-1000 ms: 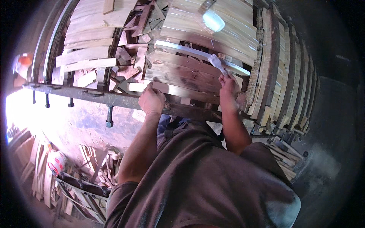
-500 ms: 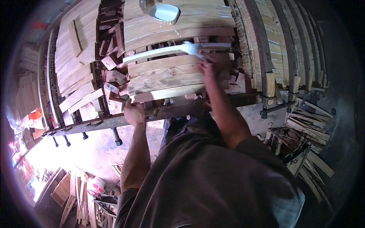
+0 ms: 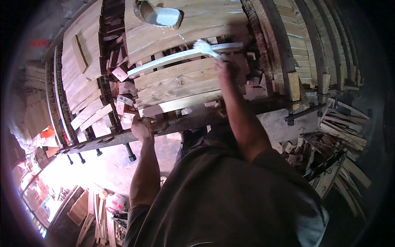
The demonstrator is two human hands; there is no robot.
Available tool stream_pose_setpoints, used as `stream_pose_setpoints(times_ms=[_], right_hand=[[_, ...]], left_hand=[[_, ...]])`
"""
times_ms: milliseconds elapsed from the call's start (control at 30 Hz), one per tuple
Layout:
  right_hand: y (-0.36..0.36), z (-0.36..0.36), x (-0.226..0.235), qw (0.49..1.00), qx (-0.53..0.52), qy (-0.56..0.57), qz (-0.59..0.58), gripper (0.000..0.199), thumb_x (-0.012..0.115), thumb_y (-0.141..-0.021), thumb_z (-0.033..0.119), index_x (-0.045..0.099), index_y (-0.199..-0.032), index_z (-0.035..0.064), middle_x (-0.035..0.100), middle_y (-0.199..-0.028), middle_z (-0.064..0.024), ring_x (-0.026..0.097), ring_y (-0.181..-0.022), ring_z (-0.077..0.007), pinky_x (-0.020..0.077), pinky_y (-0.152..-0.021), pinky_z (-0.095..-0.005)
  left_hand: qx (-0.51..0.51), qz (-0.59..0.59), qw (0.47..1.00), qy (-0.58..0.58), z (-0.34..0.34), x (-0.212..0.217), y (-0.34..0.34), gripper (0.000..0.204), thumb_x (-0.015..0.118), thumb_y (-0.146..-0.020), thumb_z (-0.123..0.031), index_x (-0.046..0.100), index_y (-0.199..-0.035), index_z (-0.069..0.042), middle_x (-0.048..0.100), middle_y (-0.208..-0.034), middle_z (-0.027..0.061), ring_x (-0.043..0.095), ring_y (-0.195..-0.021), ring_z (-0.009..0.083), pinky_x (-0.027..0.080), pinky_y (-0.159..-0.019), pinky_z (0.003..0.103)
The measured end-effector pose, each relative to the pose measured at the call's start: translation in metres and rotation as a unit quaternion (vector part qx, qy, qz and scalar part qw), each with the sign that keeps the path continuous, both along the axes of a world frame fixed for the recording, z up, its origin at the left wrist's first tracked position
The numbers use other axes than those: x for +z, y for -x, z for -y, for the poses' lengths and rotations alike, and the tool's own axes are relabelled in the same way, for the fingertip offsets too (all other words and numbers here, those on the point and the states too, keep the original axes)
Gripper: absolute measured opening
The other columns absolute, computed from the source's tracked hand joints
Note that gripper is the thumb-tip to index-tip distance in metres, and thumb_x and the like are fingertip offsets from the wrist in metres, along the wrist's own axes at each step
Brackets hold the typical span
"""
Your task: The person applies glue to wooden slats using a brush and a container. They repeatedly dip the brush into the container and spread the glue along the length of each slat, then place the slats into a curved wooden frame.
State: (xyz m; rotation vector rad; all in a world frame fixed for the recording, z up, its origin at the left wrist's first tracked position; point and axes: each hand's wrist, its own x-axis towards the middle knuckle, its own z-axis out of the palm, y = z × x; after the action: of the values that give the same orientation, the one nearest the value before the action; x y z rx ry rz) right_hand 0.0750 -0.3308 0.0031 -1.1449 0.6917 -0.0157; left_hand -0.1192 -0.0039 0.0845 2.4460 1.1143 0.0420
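Head view: my left hand grips the dark clamp bar; a bowl holding white glue sits above the wooden slats; my right hand holds a glue-loaded brush against them.

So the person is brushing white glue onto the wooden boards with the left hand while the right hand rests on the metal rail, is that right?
Not quite: the hands are swapped. In the head view the right hand holds the brush, spreading white glue on a board atop the wooden boards, while the left hand rests on the metal rail.
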Motion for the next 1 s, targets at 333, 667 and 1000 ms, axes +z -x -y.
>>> stream_pose_setpoints(times_ms=[333,667,1000], right_hand=[[0.047,0.119,0.016,0.992,-0.047,-0.107,0.044,0.02,0.059,-0.09,0.017,0.061,-0.102,0.0018,0.064,-0.081,-0.0087,0.064,-0.072,-0.0215,0.0535,-0.062,-0.0344],[0.007,0.061,0.001,0.994,0.03,-0.05,-0.088,0.022,0.063,-0.091,0.035,0.059,-0.09,0.0134,0.058,-0.067,-0.0035,0.056,-0.051,-0.0159,0.0456,-0.045,-0.0301],[0.019,0.086,0.047,0.986,0.059,0.155,-0.018,0.029,0.062,-0.092,0.033,0.059,-0.081,0.0062,0.053,-0.057,-0.0029,0.046,-0.041,-0.0124,0.0347,-0.037,-0.0282]], left_hand=[[0.001,-0.028,1.0,-0.005,0.001,0.001,0.001,0.043,0.064,-0.071,-0.02,0.068,-0.11,-0.003,0.07,-0.09,0.019,0.067,-0.087,0.0354,0.051,-0.08,0.043],[-0.005,-0.016,0.999,-0.047,0.004,0.002,-0.002,0.046,0.061,-0.074,-0.019,0.065,-0.115,0.002,0.07,-0.087,0.0228,0.068,-0.082,0.0364,0.052,-0.077,0.044],[0.018,-0.027,0.999,-0.032,0.011,0.01,-0.005,0.044,0.06,-0.073,-0.02,0.068,-0.111,0.001,0.07,-0.09,0.0242,0.068,-0.088,0.0383,0.051,-0.081,0.045]])
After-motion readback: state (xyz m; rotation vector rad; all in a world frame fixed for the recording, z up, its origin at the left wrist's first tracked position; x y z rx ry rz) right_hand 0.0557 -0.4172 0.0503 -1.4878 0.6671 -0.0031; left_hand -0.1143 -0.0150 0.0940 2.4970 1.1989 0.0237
